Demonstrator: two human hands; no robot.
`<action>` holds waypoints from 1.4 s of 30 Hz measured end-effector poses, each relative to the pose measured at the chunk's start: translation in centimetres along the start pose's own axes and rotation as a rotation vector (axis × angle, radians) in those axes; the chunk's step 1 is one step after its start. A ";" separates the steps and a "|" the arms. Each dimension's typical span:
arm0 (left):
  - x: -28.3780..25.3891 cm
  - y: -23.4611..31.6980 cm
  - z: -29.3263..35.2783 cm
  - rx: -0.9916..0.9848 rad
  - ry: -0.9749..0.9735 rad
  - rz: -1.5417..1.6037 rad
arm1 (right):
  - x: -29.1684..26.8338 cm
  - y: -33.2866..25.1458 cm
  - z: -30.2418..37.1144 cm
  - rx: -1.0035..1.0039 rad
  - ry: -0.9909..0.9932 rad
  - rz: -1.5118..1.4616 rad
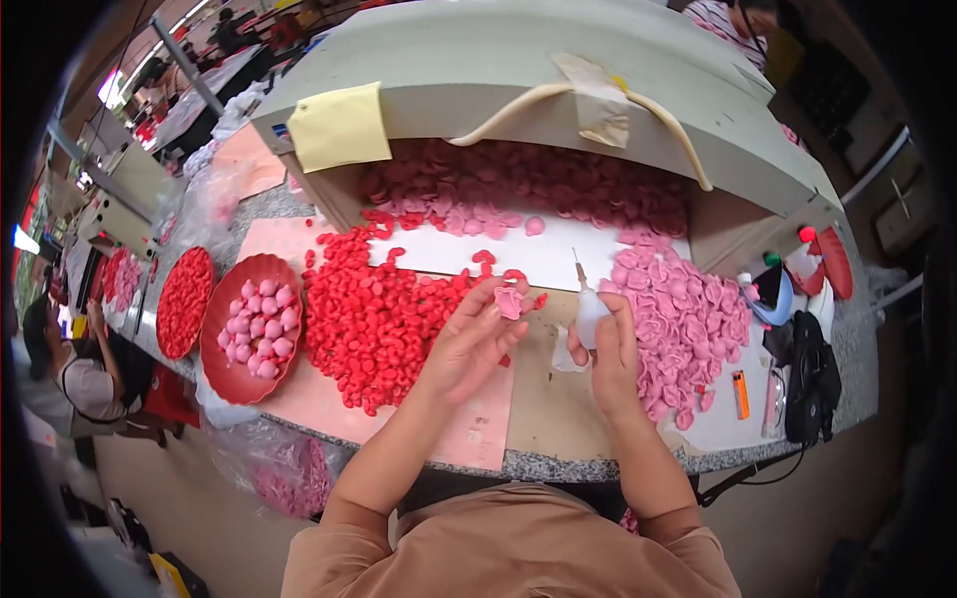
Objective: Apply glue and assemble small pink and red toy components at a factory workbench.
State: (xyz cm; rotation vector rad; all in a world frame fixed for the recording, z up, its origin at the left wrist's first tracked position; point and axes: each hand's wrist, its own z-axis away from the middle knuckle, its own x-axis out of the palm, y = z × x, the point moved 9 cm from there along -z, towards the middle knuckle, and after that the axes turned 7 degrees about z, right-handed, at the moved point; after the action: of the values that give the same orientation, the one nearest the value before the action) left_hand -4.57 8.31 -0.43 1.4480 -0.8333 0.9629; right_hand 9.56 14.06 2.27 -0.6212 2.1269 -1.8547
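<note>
Petal (509, 302), a pink one, is pinched in my left hand (469, 344) just above the red pile (374, 314). Right hand (610, 349) is wrapped tight round a small glue bottle (588, 309), near the pink pile (683, 319) on the right.

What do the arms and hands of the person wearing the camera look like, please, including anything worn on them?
Both forearms are bare from the elbow down. Short tan-brown sleeves, part of a plain top of the same colour, end near the elbows. The left hand and right hand wear no gloves; no rings, watch or bracelets are visible.
</note>
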 end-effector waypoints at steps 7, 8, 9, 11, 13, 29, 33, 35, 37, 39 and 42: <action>-0.4 -0.8 0.1 -0.044 0.036 -0.006 | -1.9 -0.1 -0.2 0.015 0.091 -0.100; -0.6 -0.8 0.1 -0.042 0.053 -0.009 | -2.1 -0.1 -0.2 0.016 0.108 -0.128; -0.6 -0.8 0.0 -0.049 0.053 -0.012 | -2.2 0.1 -0.3 0.017 0.114 -0.131; -0.8 -0.9 -0.1 -0.065 0.055 0.053 | -2.5 0.4 -0.4 0.003 0.133 -0.166; -1.1 -0.9 -0.1 -0.054 0.055 0.048 | -2.5 0.5 -0.5 0.004 0.146 -0.189; -1.8 -1.1 -0.2 -0.058 0.086 0.025 | -2.3 -0.8 -0.5 -0.081 0.128 -0.021; -1.5 -1.2 -0.1 -0.078 0.076 -0.016 | -2.0 -0.4 -0.6 -0.032 0.094 -0.073; -0.5 -2.1 0.0 -0.134 -0.047 -0.127 | -1.7 -0.1 -0.9 0.014 0.073 -0.148; 1.4 -4.0 1.2 -0.282 -0.233 -0.263 | -1.5 0.3 -1.1 0.016 0.048 -0.166; 3.7 -6.0 3.8 -0.543 -0.465 -0.412 | -1.3 0.4 -1.2 0.041 0.076 -0.134; 4.8 -8.6 6.8 -0.781 -0.698 -0.465 | -0.5 1.5 -1.4 0.038 0.006 -0.068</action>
State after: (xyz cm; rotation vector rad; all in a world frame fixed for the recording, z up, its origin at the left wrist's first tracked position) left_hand 5.88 2.55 0.32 1.1704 -1.1282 -0.2600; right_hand 9.15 15.66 0.96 -0.6884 2.0937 -1.9296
